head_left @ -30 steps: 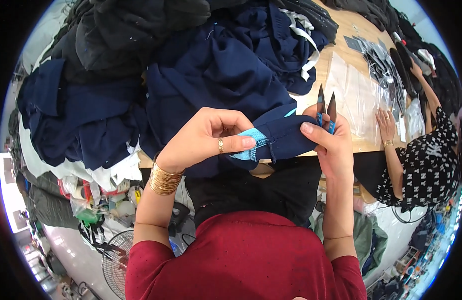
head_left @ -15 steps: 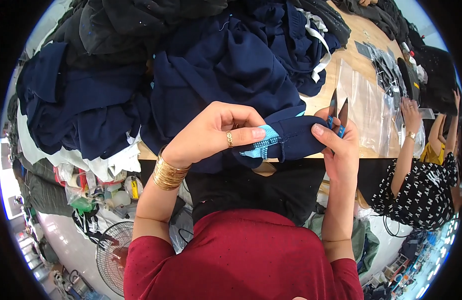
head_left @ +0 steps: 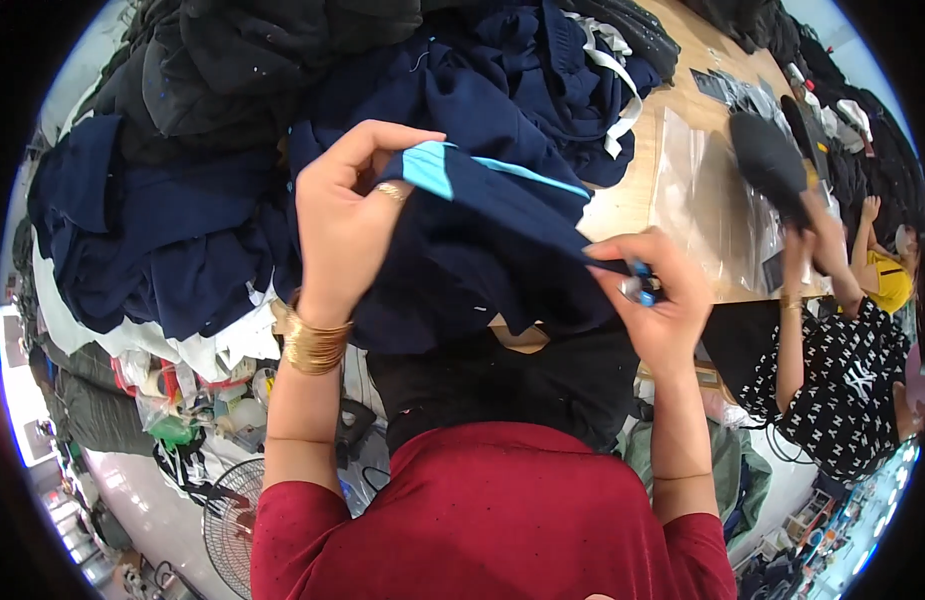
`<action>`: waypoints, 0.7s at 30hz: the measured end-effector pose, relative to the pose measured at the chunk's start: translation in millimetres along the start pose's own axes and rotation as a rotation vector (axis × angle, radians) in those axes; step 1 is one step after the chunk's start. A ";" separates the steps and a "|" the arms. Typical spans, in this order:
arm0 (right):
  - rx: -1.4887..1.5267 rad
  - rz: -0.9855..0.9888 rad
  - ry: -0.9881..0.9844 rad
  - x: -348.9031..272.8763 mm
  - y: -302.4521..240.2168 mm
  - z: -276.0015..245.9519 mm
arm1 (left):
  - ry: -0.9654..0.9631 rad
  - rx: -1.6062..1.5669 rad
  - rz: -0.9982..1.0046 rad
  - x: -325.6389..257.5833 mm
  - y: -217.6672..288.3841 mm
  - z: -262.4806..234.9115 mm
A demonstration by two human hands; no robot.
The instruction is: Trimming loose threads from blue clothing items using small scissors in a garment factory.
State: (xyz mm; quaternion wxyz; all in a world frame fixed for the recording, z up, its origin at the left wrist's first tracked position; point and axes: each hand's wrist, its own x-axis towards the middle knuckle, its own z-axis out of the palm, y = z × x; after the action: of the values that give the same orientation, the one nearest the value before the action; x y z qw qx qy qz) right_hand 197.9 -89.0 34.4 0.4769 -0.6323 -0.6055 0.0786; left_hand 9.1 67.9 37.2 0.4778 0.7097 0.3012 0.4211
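A navy garment (head_left: pixel 492 235) with light blue trim is stretched between my two hands above the table's near edge. My left hand (head_left: pixel 337 215) is closed on its upper left part, beside a light blue patch (head_left: pixel 428 168). At the garment's right end, my right hand (head_left: pixel 662 300) pinches the cloth between thumb and finger. The same hand also keeps thread snips (head_left: pixel 643 284) in its curled fingers; only their blue part shows clearly. The garment's lower folds hang down in front of me. Its inner side is mostly hidden.
Navy garments (head_left: pixel 172 220) and black garments (head_left: pixel 242 60) are heaped at the left and back. Clear plastic bags (head_left: pixel 687 190) lie on the wooden table (head_left: pixel 657 25). At right, a co-worker in a patterned shirt (head_left: pixel 832 385) handles a black item (head_left: pixel 767 165). A fan (head_left: pixel 232 520) stands lower left.
The garment has gone from a bunched, inside-out seam to a spread panel. My left hand moved up and left. The snips' blades no longer point up. The co-worker lifted a black item.
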 end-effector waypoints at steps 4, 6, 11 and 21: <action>0.437 0.487 0.110 4.1 5.3 -3.4 | -0.604 -0.174 -0.163 -6.9 8.4 -3.9; 0.780 0.534 0.176 6.4 13.1 -10.6 | -0.690 -0.319 -0.399 -10.4 10.1 -3.8; 0.757 0.676 0.167 9.5 13.5 -19.9 | -0.764 -0.415 -0.523 -16.7 13.2 5.1; 0.763 0.640 0.172 12.1 12.7 -23.4 | -0.821 -0.476 -0.491 -22.0 12.0 22.3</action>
State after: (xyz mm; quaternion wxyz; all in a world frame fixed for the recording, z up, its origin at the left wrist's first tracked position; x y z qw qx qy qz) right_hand 225.6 -88.3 43.8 0.6741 -0.5709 -0.2680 0.3844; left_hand 18.9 35.8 37.4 0.7886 0.5967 0.1426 0.0414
